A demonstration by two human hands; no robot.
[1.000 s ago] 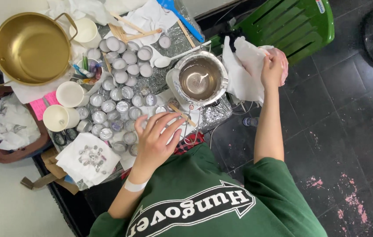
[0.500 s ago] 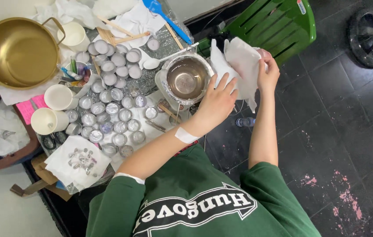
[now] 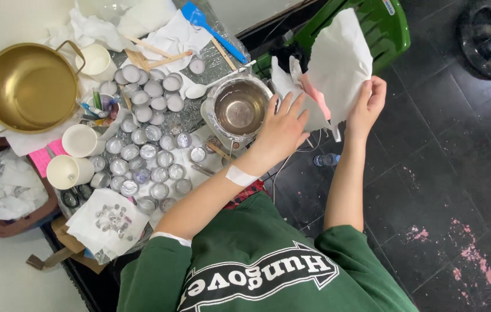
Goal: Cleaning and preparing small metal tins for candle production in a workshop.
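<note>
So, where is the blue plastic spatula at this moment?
In the head view, the blue plastic spatula lies at the top of the table, on white paper, just above the round steel pot and left of the green plastic chair.

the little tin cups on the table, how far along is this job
Done: most small tin cups look filled with something pale. The steel pot looks nearly empty. In hand: the right hand holds up a white paper sheet; the left hand reaches toward it, beside the pot. Left: a few cups near the front edge look unfilled.
</note>
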